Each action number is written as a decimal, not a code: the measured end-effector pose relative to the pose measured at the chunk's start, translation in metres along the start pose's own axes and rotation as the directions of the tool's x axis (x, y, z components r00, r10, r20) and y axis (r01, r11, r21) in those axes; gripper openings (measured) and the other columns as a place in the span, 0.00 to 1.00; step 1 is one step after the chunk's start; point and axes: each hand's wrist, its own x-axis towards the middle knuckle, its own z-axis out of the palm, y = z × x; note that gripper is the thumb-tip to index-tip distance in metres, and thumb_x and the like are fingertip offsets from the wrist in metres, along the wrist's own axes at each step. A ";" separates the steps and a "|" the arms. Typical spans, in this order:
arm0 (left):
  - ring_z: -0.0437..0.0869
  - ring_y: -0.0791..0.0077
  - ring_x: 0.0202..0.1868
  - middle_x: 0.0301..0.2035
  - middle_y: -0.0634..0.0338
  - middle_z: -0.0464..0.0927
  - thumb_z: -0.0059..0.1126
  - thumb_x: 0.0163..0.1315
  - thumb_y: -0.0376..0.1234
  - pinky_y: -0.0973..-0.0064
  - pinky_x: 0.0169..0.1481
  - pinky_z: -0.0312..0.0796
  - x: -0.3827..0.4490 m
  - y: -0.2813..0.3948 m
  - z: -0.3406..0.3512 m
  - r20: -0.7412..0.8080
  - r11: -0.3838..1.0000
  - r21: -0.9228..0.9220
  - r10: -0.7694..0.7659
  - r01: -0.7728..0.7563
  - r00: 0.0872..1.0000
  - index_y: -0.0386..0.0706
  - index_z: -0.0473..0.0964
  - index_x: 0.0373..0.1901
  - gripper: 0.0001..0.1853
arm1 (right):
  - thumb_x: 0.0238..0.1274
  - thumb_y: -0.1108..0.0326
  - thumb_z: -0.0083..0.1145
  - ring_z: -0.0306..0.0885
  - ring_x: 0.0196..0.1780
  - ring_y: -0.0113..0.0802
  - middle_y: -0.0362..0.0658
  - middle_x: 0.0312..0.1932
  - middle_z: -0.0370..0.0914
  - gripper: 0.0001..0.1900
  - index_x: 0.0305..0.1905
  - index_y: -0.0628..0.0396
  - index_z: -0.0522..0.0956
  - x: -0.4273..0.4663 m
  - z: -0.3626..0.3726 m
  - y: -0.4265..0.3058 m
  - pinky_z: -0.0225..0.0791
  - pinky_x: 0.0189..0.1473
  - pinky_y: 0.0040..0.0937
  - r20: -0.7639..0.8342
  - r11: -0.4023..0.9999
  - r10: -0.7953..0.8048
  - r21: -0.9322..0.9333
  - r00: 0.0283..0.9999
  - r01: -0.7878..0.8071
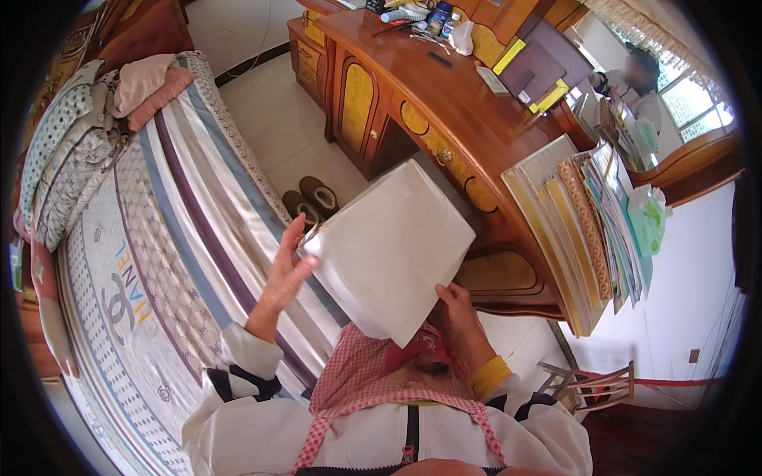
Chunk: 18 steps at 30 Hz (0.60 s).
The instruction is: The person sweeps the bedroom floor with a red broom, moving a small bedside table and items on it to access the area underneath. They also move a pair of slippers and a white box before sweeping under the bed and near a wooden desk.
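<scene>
A large whitish flat rectangular item, which may be an album or a folder, is tilted before my chest. My right hand grips its lower right edge, thumb on the face and fingers behind. My left hand is raised at its left corner, fingers spread, the fingertips close to a shiny rounded edge; whether they touch it I cannot tell. Below the item hangs a red checked apron over my light jacket. What lies behind the item is hidden.
A striped bed with folded bedding lies left. A wooden desk bears dark folders, bottles and, at its right end, a stack of albums and papers. Slippers lie on the floor; a wooden stool stands lower right. A mirror shows a person.
</scene>
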 end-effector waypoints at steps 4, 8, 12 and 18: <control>0.65 0.59 0.60 0.63 0.49 0.56 0.66 0.50 0.49 0.62 0.56 0.67 -0.037 -0.001 0.013 -0.230 0.967 -0.049 -0.255 0.250 0.939 0.50 0.48 0.69 0.48 | 0.61 0.66 0.56 0.73 0.38 0.23 0.37 0.34 0.79 0.12 0.41 0.65 0.78 -0.012 0.022 -0.017 0.67 0.44 0.22 0.038 0.910 -0.202 -0.361 0.979 0.202; 0.72 0.63 0.54 0.53 0.54 0.70 0.61 0.54 0.42 0.64 0.59 0.65 -0.051 -0.029 -0.005 -0.201 0.738 -0.587 -0.532 0.334 0.822 0.43 0.59 0.62 0.35 | 0.61 0.66 0.57 0.73 0.40 0.23 0.37 0.37 0.78 0.12 0.43 0.64 0.77 -0.029 0.043 -0.032 0.67 0.44 0.22 0.215 0.884 -0.237 -0.357 0.947 0.303; 0.68 0.58 0.59 0.58 0.52 0.66 0.53 0.59 0.43 0.63 0.64 0.62 -0.055 -0.044 -0.027 -0.287 0.636 -0.768 -0.443 0.071 0.849 0.38 0.57 0.64 0.34 | 0.57 0.61 0.60 0.76 0.42 0.29 0.44 0.39 0.79 0.19 0.49 0.60 0.74 -0.052 0.024 -0.037 0.69 0.44 0.27 0.180 0.811 -0.215 -0.515 0.960 0.278; 0.70 0.60 0.58 0.55 0.54 0.69 0.48 0.62 0.47 0.59 0.62 0.64 -0.019 -0.056 -0.065 -0.426 0.630 -0.767 -0.357 -0.123 0.832 0.40 0.62 0.61 0.29 | 0.57 0.49 0.53 0.76 0.47 0.52 0.56 0.43 0.77 0.23 0.48 0.56 0.75 -0.101 -0.034 0.031 0.69 0.48 0.46 -0.130 -0.045 0.042 -0.991 0.991 -0.128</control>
